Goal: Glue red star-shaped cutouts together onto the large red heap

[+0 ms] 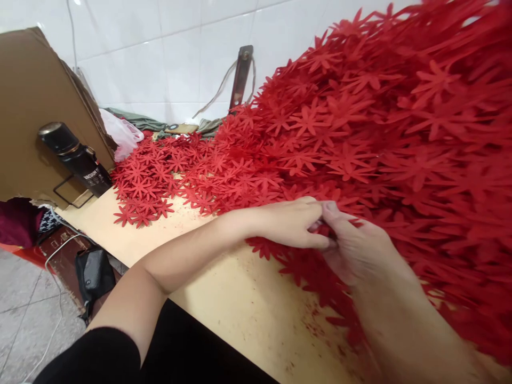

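My left hand (294, 221) reaches across from the left, its fingers bent and pinched against my right hand (360, 248). The fingertips of both hands meet at the front of a big heap of red flower-shaped cutouts (312, 120). A red flower cutout (323, 229) shows between the closed fingers, mostly covered by them. My right thumb lies along the top, beside the left fingertips. More cutouts hang over the table just below the hands.
The pale tabletop (216, 282) is dusted with red scraps. A smaller pile of red cutouts (148, 178) lies left, near a black vacuum flask (76, 157), a cardboard box (36, 96) and a plastic bag (122, 133). A black pouch (95, 272) sits below the table edge.
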### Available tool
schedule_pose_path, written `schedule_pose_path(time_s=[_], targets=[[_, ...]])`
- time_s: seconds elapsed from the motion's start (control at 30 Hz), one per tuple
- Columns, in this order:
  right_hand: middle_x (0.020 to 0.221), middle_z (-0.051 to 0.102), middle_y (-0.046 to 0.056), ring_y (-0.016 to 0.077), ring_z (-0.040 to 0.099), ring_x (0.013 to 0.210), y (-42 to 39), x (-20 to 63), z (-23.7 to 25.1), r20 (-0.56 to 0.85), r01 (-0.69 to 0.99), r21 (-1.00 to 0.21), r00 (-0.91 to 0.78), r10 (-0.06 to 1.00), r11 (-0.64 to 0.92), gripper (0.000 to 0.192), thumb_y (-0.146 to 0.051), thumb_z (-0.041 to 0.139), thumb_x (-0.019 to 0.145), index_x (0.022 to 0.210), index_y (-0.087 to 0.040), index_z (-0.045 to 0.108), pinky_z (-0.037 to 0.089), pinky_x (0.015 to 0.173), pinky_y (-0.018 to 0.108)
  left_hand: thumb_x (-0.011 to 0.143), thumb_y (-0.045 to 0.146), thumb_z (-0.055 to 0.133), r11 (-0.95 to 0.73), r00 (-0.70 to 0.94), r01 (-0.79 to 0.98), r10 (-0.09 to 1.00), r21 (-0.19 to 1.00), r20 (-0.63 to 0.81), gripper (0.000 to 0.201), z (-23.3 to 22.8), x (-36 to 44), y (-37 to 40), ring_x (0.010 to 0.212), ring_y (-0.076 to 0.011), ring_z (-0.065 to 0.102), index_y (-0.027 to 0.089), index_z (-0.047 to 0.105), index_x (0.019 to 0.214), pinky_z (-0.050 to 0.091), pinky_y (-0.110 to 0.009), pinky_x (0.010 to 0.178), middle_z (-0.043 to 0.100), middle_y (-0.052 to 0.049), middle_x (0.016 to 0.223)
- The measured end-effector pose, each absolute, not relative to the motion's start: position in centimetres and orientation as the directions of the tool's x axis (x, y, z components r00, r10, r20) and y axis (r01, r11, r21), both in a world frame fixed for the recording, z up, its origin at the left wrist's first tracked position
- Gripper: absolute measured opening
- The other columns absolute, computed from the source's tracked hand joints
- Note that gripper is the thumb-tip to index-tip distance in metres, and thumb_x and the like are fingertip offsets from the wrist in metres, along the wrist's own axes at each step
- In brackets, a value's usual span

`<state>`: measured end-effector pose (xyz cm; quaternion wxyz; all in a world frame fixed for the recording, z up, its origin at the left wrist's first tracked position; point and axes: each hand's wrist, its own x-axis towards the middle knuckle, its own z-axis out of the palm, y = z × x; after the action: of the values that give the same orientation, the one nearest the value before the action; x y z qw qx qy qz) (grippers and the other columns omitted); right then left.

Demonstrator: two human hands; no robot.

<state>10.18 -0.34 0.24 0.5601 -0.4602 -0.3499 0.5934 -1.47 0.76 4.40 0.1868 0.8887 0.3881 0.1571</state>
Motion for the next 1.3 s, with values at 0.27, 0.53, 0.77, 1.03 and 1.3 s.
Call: schedule_pose_path(time_s=[0.27,0.53,0.77,1.03,1.3], targets=[[0.033,0.033,-0.009,0.0020,0.022,0.030,-0.9,10.6,3.1,0.010,-0.376,-0.926,0.070,0.998,0.035,0.049,-0.063,0.063,0.069,0.053,-0.018,0.049,0.017,0.032,0.017,0.075,0.035,0.064,-0.345,0.615,0.296,0.782,0.891,0.099,0.076,4.8,-4.0,2.2,0.111,-0.0208,0.059,0.020,0.032,0.142,0.052,-0.033,0.089,0.050,-0.015,0.134],[0.054,0.056,-0.002,0.0096,0.057,0.053,0.4,11.0,2.2,-0.032,-0.442,-0.897,0.040,0.999,-0.011,0.055,-0.073,0.050,0.071,0.060,-0.020,0.052,0.046,0.047,0.021,0.071,0.021,0.068,-0.509,0.558,0.386,0.793,0.770,0.244,0.051,4.3,-1.9,1.9,0.112,-0.0225,0.059,0.015,0.057,0.120,0.046,-0.040,0.100,0.061,-0.011,0.123],[0.083,0.068,-0.004,0.0071,0.064,0.079,-0.1,11.0,1.8,0.064,-0.591,-0.805,-0.171,0.983,-0.050,0.029,-0.034,0.080,0.060,0.073,-0.020,0.060,0.054,0.078,0.024,0.077,0.010,0.056,-0.315,0.418,0.309,0.893,0.897,0.170,0.042,4.2,-2.4,2.6,0.102,-0.0178,0.064,0.012,0.057,0.119,0.052,-0.033,0.090,0.066,-0.010,0.117],[0.047,0.053,-0.008,0.0033,0.045,0.040,0.4,11.1,1.2,-0.044,-0.461,-0.886,-0.006,0.999,-0.042,0.036,-0.041,0.081,0.057,0.066,-0.017,0.055,0.037,0.037,0.016,0.075,0.031,0.069,-0.306,0.581,0.190,0.801,0.933,0.145,0.046,4.6,-3.5,2.9,0.100,-0.0208,0.064,0.011,0.061,0.115,0.048,-0.036,0.094,0.069,-0.008,0.099],[0.042,0.043,-0.009,0.0022,0.034,0.033,0.2,10.8,1.9,0.013,-0.367,-0.930,0.056,0.998,0.033,0.034,-0.045,0.073,0.068,0.064,-0.016,0.056,0.026,0.031,0.016,0.072,0.049,0.068,-0.264,0.656,0.073,0.739,0.962,0.153,0.042,4.7,-3.0,2.7,0.090,-0.0163,0.063,0.013,0.066,0.093,0.046,-0.033,0.091,0.068,-0.004,0.088]])
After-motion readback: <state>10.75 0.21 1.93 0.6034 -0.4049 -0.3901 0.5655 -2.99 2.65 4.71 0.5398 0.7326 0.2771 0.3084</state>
